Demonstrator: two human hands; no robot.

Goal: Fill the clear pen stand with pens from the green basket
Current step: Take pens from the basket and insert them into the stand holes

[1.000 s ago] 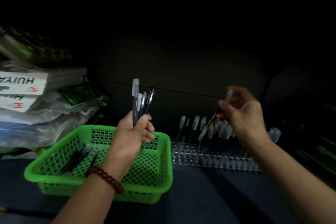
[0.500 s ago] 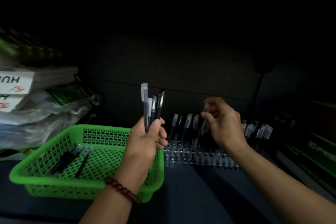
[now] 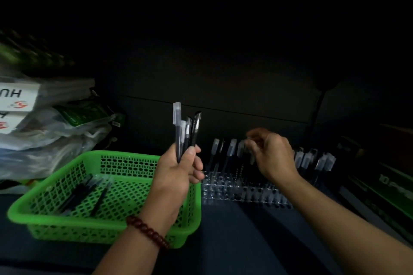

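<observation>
Fingers of L hand [image 3: 176,176] curl round pen bunch [image 3: 185,131], upright by green basket [image 3: 123,153]; R hand [image 3: 272,156] fingers curled over clear pen stand [image 3: 245,194], grip unclear, blurred

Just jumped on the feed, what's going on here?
A person is filling the stand with pens. The left hand grips a bundle of pens upright over the right end of the green basket, where loose pens lie inside. The right hand is at the clear pen stand, fingers curled among the standing pens. Blur hides whether it grips one.
</observation>
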